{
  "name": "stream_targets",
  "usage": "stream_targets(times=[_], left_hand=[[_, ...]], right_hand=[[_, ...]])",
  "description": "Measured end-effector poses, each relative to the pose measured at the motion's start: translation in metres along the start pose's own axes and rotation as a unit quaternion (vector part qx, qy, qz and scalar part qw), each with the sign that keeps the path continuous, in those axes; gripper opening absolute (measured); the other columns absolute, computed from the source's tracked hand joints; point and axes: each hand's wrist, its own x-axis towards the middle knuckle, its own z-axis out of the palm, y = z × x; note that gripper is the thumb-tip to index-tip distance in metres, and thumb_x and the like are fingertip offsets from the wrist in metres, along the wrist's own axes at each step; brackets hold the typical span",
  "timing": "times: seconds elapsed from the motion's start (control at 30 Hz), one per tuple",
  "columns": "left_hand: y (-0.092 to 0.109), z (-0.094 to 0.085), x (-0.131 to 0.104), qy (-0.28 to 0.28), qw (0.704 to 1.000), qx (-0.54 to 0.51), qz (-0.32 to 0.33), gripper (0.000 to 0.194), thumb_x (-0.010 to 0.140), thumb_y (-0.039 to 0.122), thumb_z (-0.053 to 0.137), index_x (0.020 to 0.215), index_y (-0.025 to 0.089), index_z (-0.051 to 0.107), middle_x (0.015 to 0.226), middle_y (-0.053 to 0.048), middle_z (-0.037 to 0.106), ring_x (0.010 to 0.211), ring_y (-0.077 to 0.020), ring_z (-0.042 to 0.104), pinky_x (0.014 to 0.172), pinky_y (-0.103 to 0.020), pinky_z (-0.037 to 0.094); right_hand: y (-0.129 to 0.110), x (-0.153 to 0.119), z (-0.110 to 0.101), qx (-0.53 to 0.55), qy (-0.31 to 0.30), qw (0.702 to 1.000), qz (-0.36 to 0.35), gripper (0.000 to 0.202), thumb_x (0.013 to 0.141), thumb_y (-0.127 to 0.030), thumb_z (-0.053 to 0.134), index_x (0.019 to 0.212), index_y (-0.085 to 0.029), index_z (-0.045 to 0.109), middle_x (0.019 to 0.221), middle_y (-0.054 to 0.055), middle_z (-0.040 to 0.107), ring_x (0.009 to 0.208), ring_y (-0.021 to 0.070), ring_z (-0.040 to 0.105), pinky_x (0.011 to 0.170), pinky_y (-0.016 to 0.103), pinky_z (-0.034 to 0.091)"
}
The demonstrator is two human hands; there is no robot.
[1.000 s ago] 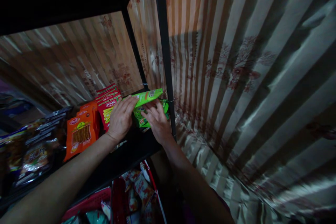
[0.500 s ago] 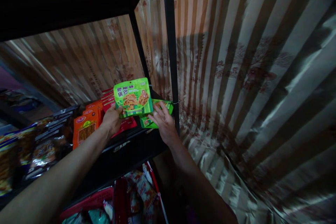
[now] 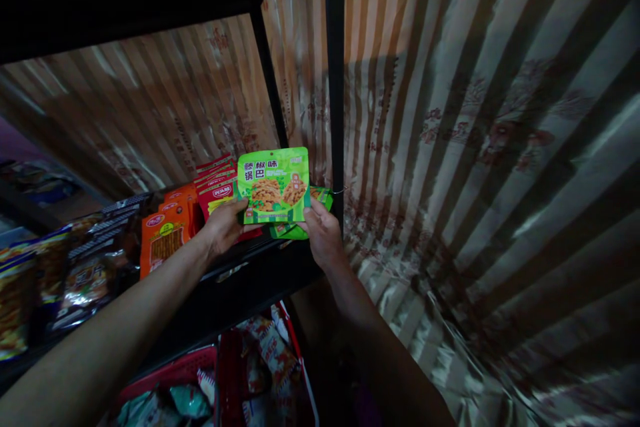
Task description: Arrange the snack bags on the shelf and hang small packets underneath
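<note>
A green snack bag (image 3: 274,185) with a picture of crispy pieces on its front is held up over the right end of the shelf (image 3: 260,267). My left hand (image 3: 226,223) grips its lower left corner, thumb on the front. On the lower right corner, my right hand (image 3: 323,227) pinches the same bag. Behind and below it lie more green bags (image 3: 321,197), partly hidden. Just left of the held bag stand red snack bags (image 3: 216,188), with orange snack bags (image 3: 163,240) beside them.
Dark and clear snack packs (image 3: 90,277) line the shelf farther left. A black upright post (image 3: 336,80) stands at the shelf's right end. Below are a red basket (image 3: 173,373) with teal packets and a box of wrapped snacks (image 3: 277,353). Striped sheeting (image 3: 450,147) covers the walls.
The green bag has shifted to the right in view with my left hand. My right hand has left the green bags lying on the shelf and closed on the held bag's right corner.
</note>
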Motion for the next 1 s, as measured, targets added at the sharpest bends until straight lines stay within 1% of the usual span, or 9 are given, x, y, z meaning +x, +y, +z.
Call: stream_targets(times=[0.1,0.2,0.33,0.5,0.63,0.7,0.83,0.9,1.0], left_hand=[[0.0,0.0,-0.002,-0.028,1.0,0.008,0.006,0.017,0.085,0.014,0.053,0.1,0.011,0.061,0.096,-0.012,0.071,0.08,-0.0198,0.069,0.076,-0.041,0.059],[0.001,-0.003,-0.003,-0.045,0.999,0.022,-0.015,0.016,0.085,0.016,0.053,0.097,0.011,0.062,0.094,-0.012,0.071,0.08,-0.021,0.069,0.072,-0.038,0.059],[0.003,-0.006,-0.003,-0.056,0.998,0.035,-0.012,0.015,0.083,0.017,0.056,0.095,0.012,0.063,0.093,-0.011,0.071,0.078,-0.0189,0.069,0.068,-0.032,0.059],[0.001,-0.002,-0.001,-0.043,0.999,0.026,-0.006,0.009,0.081,0.011,0.057,0.088,0.011,0.063,0.089,-0.009,0.072,0.073,-0.0158,0.068,0.066,-0.03,0.058],[-0.01,-0.003,0.003,-0.02,1.0,0.022,0.008,0.012,0.08,0.005,0.054,0.084,0.011,0.063,0.079,-0.006,0.071,0.063,-0.0134,0.066,0.063,-0.029,0.057],[-0.016,-0.005,0.005,-0.016,0.999,0.029,0.02,0.012,0.078,0.005,0.056,0.083,0.011,0.064,0.078,-0.005,0.071,0.062,-0.0131,0.065,0.062,-0.027,0.057],[-0.023,-0.009,0.003,-0.035,0.999,0.029,0.024,0.012,0.075,0.008,0.061,0.086,0.012,0.065,0.08,-0.005,0.071,0.064,-0.0139,0.066,0.063,-0.028,0.056],[-0.025,-0.009,0.0,-0.046,0.998,0.027,0.019,0.014,0.075,0.01,0.062,0.087,0.012,0.066,0.081,-0.006,0.071,0.065,-0.0146,0.066,0.065,-0.029,0.056],[-0.027,-0.012,-0.004,-0.074,0.997,0.025,0.013,0.018,0.073,0.012,0.063,0.092,0.012,0.065,0.085,-0.008,0.072,0.071,-0.0176,0.068,0.07,-0.033,0.056]], right_hand=[[-0.002,0.001,0.0,-0.004,0.034,0.999,0.004,0.057,0.075,-0.043,0.06,0.126,-0.019,0.055,0.109,0.006,0.069,0.091,0.0199,0.067,0.081,0.035,0.055],[-0.004,0.001,-0.001,-0.01,0.06,0.998,-0.001,0.055,0.075,-0.041,0.058,0.125,-0.019,0.056,0.107,0.004,0.069,0.089,0.0186,0.067,0.08,0.034,0.056],[-0.006,0.002,-0.004,-0.034,0.073,0.997,0.0,0.055,0.075,-0.04,0.058,0.126,-0.018,0.056,0.097,0.002,0.07,0.087,0.0183,0.066,0.078,0.033,0.056],[-0.005,0.003,-0.008,-0.066,0.058,0.996,-0.012,0.059,0.077,-0.042,0.058,0.131,-0.018,0.052,0.095,0.002,0.071,0.083,0.0182,0.067,0.076,0.034,0.056],[-0.006,0.002,-0.007,-0.059,0.044,0.997,-0.024,0.063,0.077,-0.044,0.06,0.133,-0.017,0.049,0.097,0.005,0.073,0.082,0.0192,0.068,0.077,0.035,0.055],[-0.009,0.001,-0.004,-0.046,0.024,0.998,-0.028,0.063,0.075,-0.045,0.063,0.131,-0.018,0.052,0.099,0.006,0.073,0.084,0.0204,0.068,0.077,0.035,0.055],[-0.013,-0.001,-0.002,-0.046,-0.011,0.998,-0.041,0.049,0.075,-0.047,0.065,0.115,-0.02,0.063,0.104,0.005,0.072,0.089,0.0218,0.067,0.076,0.033,0.055],[-0.012,-0.001,-0.004,-0.063,0.002,0.997,-0.049,0.043,0.078,-0.047,0.062,0.111,-0.021,0.066,0.103,0.003,0.072,0.088,0.0214,0.067,0.077,0.033,0.054],[-0.01,0.0,-0.007,-0.091,0.026,0.994,-0.051,0.041,0.08,-0.047,0.058,0.11,-0.021,0.067,0.101,0.002,0.072,0.087,0.0216,0.067,0.076,0.033,0.054]])
